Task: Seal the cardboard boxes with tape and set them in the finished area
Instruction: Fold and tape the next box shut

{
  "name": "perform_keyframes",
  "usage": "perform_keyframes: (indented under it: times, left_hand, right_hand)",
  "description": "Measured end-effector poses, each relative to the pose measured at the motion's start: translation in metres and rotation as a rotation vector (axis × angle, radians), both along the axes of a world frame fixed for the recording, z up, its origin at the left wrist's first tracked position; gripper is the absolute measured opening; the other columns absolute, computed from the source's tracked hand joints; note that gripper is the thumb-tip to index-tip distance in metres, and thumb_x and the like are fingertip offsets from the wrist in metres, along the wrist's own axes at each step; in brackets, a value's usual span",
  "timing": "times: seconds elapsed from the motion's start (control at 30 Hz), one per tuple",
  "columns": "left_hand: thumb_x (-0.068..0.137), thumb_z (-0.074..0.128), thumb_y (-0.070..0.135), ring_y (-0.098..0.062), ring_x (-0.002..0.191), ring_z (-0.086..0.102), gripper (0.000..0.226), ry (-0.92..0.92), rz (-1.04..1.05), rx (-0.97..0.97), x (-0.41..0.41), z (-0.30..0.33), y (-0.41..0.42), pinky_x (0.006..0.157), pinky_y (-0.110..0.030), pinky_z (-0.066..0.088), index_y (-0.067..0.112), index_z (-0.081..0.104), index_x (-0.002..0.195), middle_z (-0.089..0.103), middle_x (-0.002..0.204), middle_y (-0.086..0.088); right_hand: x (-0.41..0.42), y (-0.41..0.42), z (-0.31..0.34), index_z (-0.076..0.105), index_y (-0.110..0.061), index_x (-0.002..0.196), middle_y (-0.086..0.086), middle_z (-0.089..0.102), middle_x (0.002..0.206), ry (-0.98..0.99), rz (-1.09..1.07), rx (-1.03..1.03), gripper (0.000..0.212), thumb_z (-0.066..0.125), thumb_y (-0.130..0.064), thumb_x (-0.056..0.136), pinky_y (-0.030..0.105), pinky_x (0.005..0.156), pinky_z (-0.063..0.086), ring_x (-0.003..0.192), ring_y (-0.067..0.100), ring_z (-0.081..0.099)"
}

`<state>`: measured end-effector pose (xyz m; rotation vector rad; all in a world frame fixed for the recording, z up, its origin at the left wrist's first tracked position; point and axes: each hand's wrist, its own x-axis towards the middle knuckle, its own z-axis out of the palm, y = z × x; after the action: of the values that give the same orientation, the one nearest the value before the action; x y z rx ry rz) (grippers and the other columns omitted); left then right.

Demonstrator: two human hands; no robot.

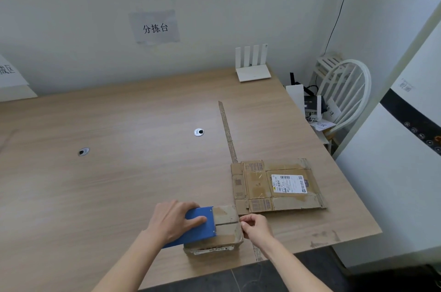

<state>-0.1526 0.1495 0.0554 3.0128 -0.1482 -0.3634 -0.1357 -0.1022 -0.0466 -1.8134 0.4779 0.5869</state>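
Note:
A small cardboard box sits near the table's front edge, its top flaps closed along a middle seam. My left hand grips a blue tape dispenser that lies on the box's left half. My right hand pinches something thin at the box's right top edge, likely the tape end; the tape itself is too clear to make out. A flattened cardboard box with a white shipping label lies just beyond, to the right.
A tape strip runs across the wooden table, dividing off the right side. A white router stands at the back. Two cable holes sit mid-table. A white chair with clutter stands beyond the right edge.

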Motion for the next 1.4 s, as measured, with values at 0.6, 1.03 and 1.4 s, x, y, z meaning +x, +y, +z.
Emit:
perform_keyframes:
  times: [0.6, 1.03, 1.4]
  left_hand:
    - [0.083, 0.037, 0.081, -0.003, 0.085, 0.062, 0.058, 0.022, -0.004, -0.032, -0.003, -0.005, 0.007, 0.069, -0.026, 0.045, 0.049, 0.06, 0.124, 0.07, 0.105, 0.019]
    - [0.082, 0.04, 0.079, -0.007, 0.082, 0.062, 0.046, 0.153, 0.147, -0.011, -0.033, -0.003, 0.096, 0.075, -0.029, 0.049, 0.048, 0.063, 0.107, 0.069, 0.093, 0.018]
    - [0.087, 0.042, 0.072, -0.019, 0.079, 0.059, 0.05, 0.177, 0.138, 0.044, -0.031, -0.039, 0.079, 0.066, -0.033, 0.042, 0.034, 0.064, 0.112, 0.069, 0.092, 0.005]
  right_hand:
    - [0.008, 0.029, 0.02, 0.013, -0.016, 0.159, 0.004, 0.029, 0.157, -0.748, 1.138, -0.709, 0.114, 0.067, -0.072, 0.076, 0.043, 0.126, 0.004, 0.148, 0.024, 0.025]
    - [0.025, 0.023, 0.023, 0.017, -0.021, 0.159, -0.003, 0.03, 0.159, -0.712, 1.146, -0.702, 0.111, 0.069, -0.071, 0.074, 0.032, 0.124, -0.001, 0.147, 0.017, 0.028]
    - [0.019, 0.03, 0.019, 0.012, -0.024, 0.16, -0.008, 0.026, 0.159, -0.698, 1.131, -0.7, 0.115, 0.069, -0.072, 0.073, 0.026, 0.12, -0.011, 0.149, 0.012, 0.022]
